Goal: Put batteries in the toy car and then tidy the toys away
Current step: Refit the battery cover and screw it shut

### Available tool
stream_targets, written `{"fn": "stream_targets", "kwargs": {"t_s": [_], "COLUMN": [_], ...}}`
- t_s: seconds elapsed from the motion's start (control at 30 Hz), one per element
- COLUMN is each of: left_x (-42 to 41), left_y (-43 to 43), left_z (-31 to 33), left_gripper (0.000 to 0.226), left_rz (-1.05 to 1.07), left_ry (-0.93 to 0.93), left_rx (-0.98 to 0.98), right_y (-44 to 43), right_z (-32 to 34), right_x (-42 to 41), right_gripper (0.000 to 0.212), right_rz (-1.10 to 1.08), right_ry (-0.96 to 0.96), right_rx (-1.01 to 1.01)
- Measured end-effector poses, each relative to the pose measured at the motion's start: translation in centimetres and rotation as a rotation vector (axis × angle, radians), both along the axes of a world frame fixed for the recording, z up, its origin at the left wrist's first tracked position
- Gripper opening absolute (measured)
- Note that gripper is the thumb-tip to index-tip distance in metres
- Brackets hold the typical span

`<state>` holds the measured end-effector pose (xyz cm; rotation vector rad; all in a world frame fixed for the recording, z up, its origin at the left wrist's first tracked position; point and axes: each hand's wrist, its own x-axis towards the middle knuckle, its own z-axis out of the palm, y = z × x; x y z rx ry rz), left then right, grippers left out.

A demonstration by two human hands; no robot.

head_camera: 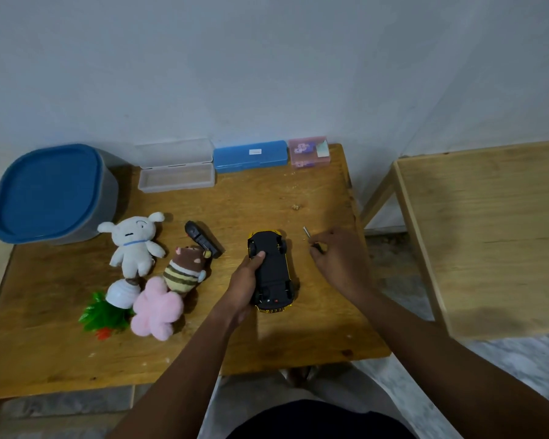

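Note:
A yellow toy car (274, 274) lies upside down on the wooden table (76, 350), its black underside facing up. My left hand (246, 280) grips its left side, thumb pressed on the underside. To the right of the car, my right hand (339, 258) is closed around a small screwdriver (308, 235), whose metal tip pokes out towards the far left of the hand. A black remote control (202, 239) lies left of the car. Further left sit a white plush dog (133, 245), a striped brown plush (186, 269), a pink plush flower (156, 307) and a green plastic plant in a white pot (108, 312).
A grey bin with a blue lid (49, 193) stands at the table's back left. Along the back edge lie an open clear case (176, 167), a blue case (251, 155) and a pink box (309, 152). A second wooden table (488, 232) stands to the right across a gap.

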<state>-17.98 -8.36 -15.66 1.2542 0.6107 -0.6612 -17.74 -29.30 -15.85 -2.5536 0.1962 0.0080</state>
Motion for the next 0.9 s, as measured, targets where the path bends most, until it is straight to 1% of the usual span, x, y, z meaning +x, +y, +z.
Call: {"fn": "stream_targets", "kwargs": {"t_s": [0.13,0.3,0.4,0.6,0.9], "left_x": [-0.3,-0.8,-0.9,-1.0,-1.2], "left_y": [-0.1,0.3,0.4,0.4,0.3], "left_z": [0.2,0.3,0.3,0.6,1.2], "left_gripper": [0.039,0.039,0.038,0.039,0.038], "left_rz": [0.001,0.001,0.001,0.0,-0.016], "left_ry": [0.036,0.033,0.022,0.021,0.026], "left_rx": [-0.029,-0.031,-0.037,-0.055,-0.048], "right_y": [0.0,0.2,0.2,0.1,0.2], "right_z": [0.2,0.2,-0.1,-0.6,-1.0], "right_x": [1.1,1.8,2.1,2.3,2.4], "right_gripper": [0.016,0.013,0.01,0.013,0.012], "right_rz": [0.151,0.226,0.223,0.223,0.239], "right_ry": [-0.061,-0.119,-0.138,-0.13,-0.141], "right_rx": [-0.156,-0.226,-0.256,-0.318,-0.319]}}
